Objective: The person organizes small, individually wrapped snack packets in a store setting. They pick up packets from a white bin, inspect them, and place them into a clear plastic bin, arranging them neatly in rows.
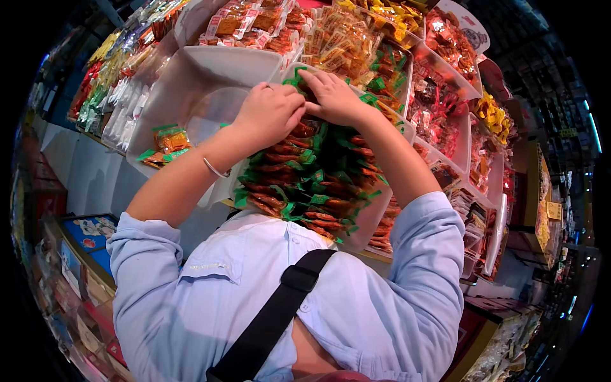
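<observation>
Both hands are at the far end of a long translucent plastic bin filled with rows of green-edged snack packets. My left hand, a bracelet on its wrist, has its fingers bent over the packets; its fingertips and anything under them are hidden. Close by on the right, my right hand reaches with spread fingers to a green-edged packet at the bin's far end; whether it grips the packet cannot be told. The two hands nearly meet.
At left stands a translucent bin with a few green-edged packets. Bins of red-and-white packets, clear-wrapped packets and yellow packets lie beyond and to the right. White and coloured packets are at far left.
</observation>
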`<state>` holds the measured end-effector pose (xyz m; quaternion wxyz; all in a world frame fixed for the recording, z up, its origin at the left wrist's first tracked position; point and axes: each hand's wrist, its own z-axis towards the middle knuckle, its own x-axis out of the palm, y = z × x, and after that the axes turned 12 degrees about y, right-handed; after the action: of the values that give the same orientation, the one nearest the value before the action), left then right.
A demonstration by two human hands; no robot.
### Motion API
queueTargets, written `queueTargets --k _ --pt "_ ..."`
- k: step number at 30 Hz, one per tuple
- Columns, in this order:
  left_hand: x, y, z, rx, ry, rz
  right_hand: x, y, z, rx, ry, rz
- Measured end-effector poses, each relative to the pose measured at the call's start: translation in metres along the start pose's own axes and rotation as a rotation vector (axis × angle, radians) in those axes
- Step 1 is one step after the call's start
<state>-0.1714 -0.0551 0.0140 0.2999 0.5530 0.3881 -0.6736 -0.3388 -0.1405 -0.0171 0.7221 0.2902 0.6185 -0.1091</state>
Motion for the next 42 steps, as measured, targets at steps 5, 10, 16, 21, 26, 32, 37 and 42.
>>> queueTargets --k 5,10,16,21,26,32,37,42 --pt "0.022 0.021 0.005 -0.084 -0.269 0.225 -0.027 0.010 -0.019 0.096 -0.116 -0.163" --pt "0.032 0.020 0.036 -0.170 0.092 0.378 0.009 0.005 -0.036 0.308 0.081 -0.349" --pt "0.023 0.036 0.033 -0.087 0.099 0.248 -0.001 0.003 -0.035 0.254 -0.024 -0.295" --pt "-0.009 0.126 -0.017 -0.197 0.029 -0.180 -0.033 0.025 -0.059 0.242 -0.248 -0.093" --pt "0.005 0.171 -0.110 -0.492 0.882 0.171 -0.042 0.069 -0.061 0.236 -0.185 -0.062" --pt "0.010 0.165 -0.125 -0.429 1.293 -0.341 -0.043 0.127 -0.045 0.185 -0.185 -0.071" --pt "0.002 0.170 -0.134 -0.100 1.174 -0.297 -0.032 0.157 -0.031 0.117 -0.350 -0.112" --pt "0.035 0.171 -0.104 0.041 0.883 -0.911 -0.016 0.187 -0.026 0.212 -0.427 0.019"
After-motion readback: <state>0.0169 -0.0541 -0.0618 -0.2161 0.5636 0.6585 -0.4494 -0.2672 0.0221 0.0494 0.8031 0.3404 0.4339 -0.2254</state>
